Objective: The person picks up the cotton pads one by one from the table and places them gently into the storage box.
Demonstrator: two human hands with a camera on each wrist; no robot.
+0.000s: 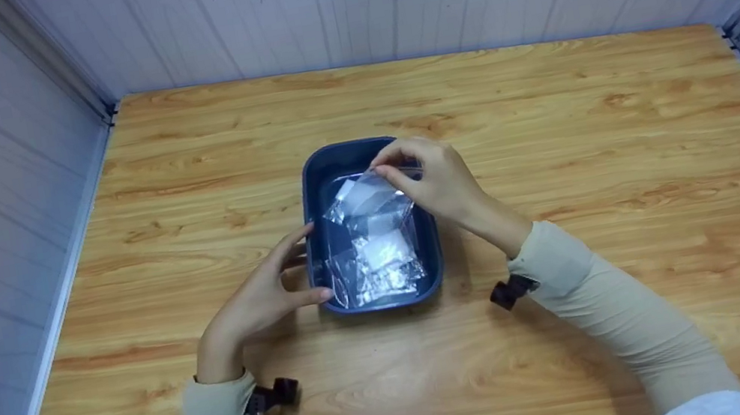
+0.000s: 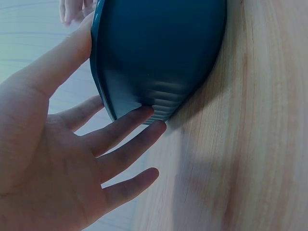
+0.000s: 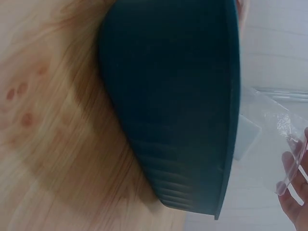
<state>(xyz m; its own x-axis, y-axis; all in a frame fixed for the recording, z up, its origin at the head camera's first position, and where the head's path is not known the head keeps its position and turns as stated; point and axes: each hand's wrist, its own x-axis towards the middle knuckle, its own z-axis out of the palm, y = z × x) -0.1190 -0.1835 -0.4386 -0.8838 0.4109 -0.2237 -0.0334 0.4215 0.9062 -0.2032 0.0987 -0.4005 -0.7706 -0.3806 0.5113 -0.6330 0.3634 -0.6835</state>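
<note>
A dark blue rectangular plastic bin [image 1: 340, 159] stands on the wooden table. Inside it lie several clear plastic bags [image 1: 386, 254] with white pieces in them. My right hand [image 1: 443, 181] pinches the edge of a clear bag [image 1: 366, 197] between thumb and fingertips, over the far right part of the bin. In the right wrist view this bag [image 3: 270, 156] rises above the rim, a white piece low in it. At the bin's left side is my left hand [image 1: 253, 300], thumb on the rim and fingers spread. The left wrist view shows its fingertips [image 2: 156, 126] at the ribbed outer wall.
Wood-grain tabletop [image 1: 595, 145] surrounds the bin. Pale panelled walls [image 1: 304, 6] enclose the table at the back and both sides. A small dark camera [image 1: 277, 393] sits on the left wrist, another camera [image 1: 507, 292] on the right.
</note>
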